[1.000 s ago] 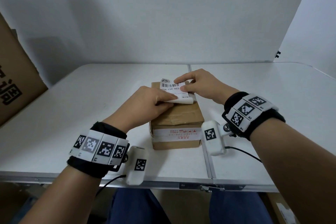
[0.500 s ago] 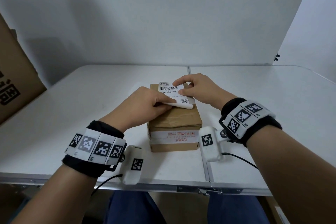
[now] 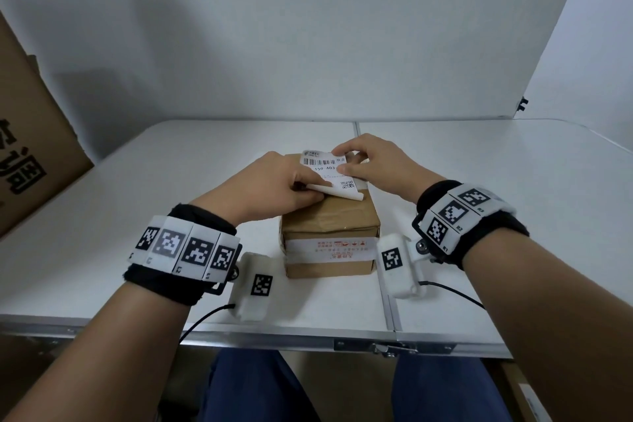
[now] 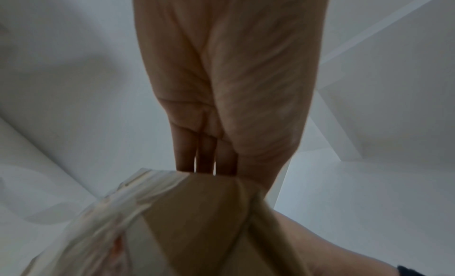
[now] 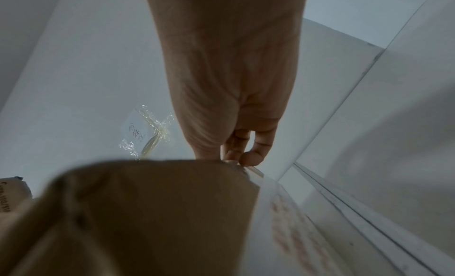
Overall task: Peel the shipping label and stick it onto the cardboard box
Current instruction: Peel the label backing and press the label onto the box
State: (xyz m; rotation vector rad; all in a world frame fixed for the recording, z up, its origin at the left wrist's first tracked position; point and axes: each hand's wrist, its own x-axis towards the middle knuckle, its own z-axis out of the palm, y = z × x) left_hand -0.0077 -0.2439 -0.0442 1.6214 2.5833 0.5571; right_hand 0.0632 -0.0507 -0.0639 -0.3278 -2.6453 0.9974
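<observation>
A small brown cardboard box (image 3: 330, 233) stands in the middle of the white table (image 3: 171, 216). On its top lies the white shipping label (image 3: 325, 169) with a barcode, its near edge curled upward. My left hand (image 3: 313, 190) pinches the white backing strip at the label's near left corner. My right hand (image 3: 340, 161) holds the label's far right edge between curled index finger and thumb. The left wrist view has the left hand's fingers (image 4: 206, 159) going over the box (image 4: 197, 221) top. In the right wrist view the fingertips (image 5: 248, 157) sit at the edge of the box (image 5: 147, 212).
A large brown carton (image 3: 30, 154) leans at the far left. White walls close the back and the right side. The table's seam (image 3: 376, 233) runs just right of the box. A taped note (image 5: 145, 132) hangs on the wall.
My left hand has drawn the label's near edge toward me, so more of its printed face shows. The right hand's index finger has curled onto the label's far right corner.
</observation>
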